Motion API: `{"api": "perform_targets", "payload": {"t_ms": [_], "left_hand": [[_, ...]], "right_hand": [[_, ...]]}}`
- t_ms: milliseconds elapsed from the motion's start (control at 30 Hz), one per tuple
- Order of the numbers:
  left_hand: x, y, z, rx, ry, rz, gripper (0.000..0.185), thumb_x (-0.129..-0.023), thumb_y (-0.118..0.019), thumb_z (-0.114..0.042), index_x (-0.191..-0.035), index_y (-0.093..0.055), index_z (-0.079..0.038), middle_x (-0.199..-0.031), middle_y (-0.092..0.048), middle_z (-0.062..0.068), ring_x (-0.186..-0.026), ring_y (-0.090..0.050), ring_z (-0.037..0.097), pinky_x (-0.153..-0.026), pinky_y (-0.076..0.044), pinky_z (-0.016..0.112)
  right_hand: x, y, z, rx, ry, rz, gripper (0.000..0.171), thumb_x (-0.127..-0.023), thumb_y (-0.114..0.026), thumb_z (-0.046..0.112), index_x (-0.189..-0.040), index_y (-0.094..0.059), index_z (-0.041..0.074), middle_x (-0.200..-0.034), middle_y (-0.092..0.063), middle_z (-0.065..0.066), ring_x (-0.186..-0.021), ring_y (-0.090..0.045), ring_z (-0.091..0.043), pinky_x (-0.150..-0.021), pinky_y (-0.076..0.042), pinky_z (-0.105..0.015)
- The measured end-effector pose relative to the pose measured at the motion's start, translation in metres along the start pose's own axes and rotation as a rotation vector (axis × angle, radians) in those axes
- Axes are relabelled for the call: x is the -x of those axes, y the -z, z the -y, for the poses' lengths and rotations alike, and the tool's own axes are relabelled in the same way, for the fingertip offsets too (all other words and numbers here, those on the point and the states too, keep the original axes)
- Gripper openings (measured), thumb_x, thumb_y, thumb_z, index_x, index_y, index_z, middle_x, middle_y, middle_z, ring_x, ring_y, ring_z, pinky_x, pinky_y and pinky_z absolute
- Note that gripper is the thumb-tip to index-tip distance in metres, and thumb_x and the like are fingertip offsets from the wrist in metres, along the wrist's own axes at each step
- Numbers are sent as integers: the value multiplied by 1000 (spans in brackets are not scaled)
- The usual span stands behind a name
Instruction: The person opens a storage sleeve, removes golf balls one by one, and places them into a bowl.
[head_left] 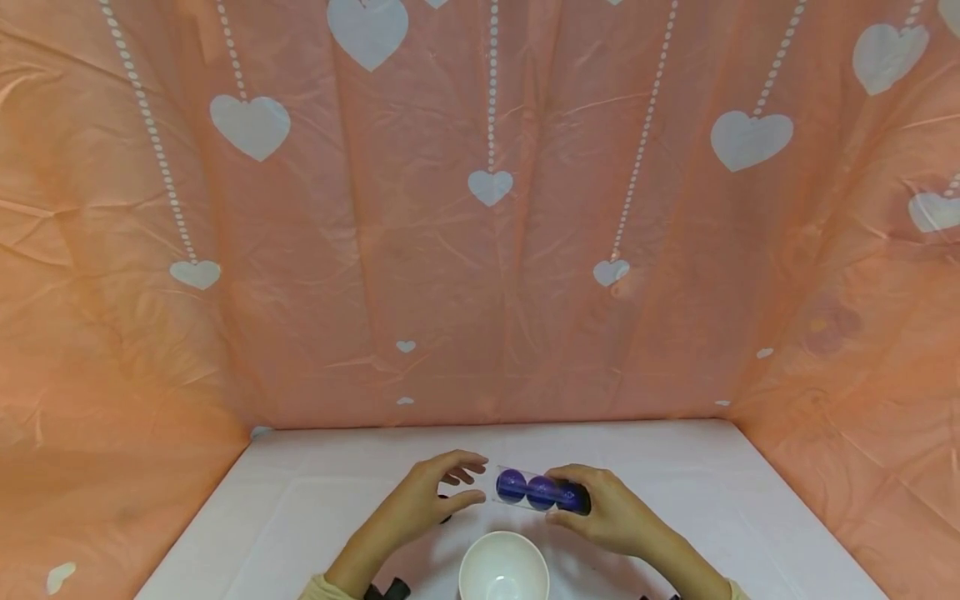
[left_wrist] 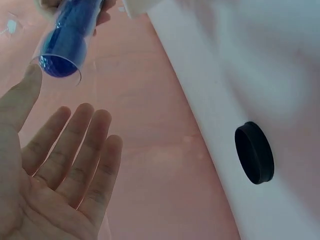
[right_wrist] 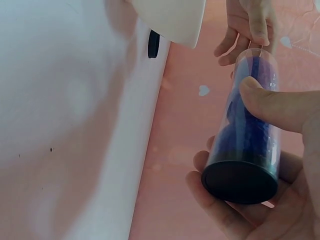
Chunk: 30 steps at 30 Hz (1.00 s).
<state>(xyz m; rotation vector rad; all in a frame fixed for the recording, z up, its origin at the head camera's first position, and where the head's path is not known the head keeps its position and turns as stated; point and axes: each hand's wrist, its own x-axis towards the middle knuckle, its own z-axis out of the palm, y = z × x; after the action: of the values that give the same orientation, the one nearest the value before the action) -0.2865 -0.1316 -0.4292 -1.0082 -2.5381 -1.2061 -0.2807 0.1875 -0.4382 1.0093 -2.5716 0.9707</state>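
My right hand (head_left: 606,506) grips a clear tube (right_wrist: 245,130) of purple-blue balls (head_left: 512,485) around its black-capped end. The tube lies nearly level above the table, its uncapped mouth pointing left. Facing that mouth is my left hand (head_left: 431,492), fingers spread and holding nothing. In the left wrist view the left thumb is close to the tube's rim; whether it touches I cannot tell. A loose black cap (left_wrist: 255,152) stands on its edge on the table, mostly hidden behind the left hand in the head view.
A white bowl (head_left: 504,567) stands on the white table (head_left: 300,500) between the forearms, near the front. A peach curtain (head_left: 480,292) with white hearts encloses the back and both sides. Dark objects (head_left: 396,590) show at the bottom edge near the left wrist.
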Motion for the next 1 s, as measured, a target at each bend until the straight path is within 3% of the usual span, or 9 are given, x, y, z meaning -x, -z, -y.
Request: {"api": "perform_targets", "payload": {"t_ms": [233, 733, 1000], "left_hand": [[1, -4, -5, 36, 5, 4, 38, -100, -80, -23, -135, -69, -13, -124, -76, 4, -106, -75, 25, -95, -61, 36], [1, -9, -7, 65, -6, -14, 39, -101, -79, -31, -133, -69, -12, -118, -78, 9, -100, -72, 10, -92, -63, 36], [1, -9, -8, 89, 1, -20, 40, -99, -80, -30, -133, -69, -11, -119, -78, 8, -100, -74, 13, -92, -62, 35]], "right_hand": [[0, 0, 1, 3, 11, -8, 41, -92, -88, 31, -125, -75, 11, -116, -77, -1, -99, -68, -6, -87, -61, -33], [2, 3, 7, 55, 67, -25, 40, -92, -87, 31, -125, -74, 13, -111, -75, 5, -95, -66, -4, -83, -61, -32], [0, 5, 11, 53, 84, -43, 39, -90, -90, 25, -125, -74, 16, -107, -72, 10, -90, -63, -1, -78, -59, -29]]}}
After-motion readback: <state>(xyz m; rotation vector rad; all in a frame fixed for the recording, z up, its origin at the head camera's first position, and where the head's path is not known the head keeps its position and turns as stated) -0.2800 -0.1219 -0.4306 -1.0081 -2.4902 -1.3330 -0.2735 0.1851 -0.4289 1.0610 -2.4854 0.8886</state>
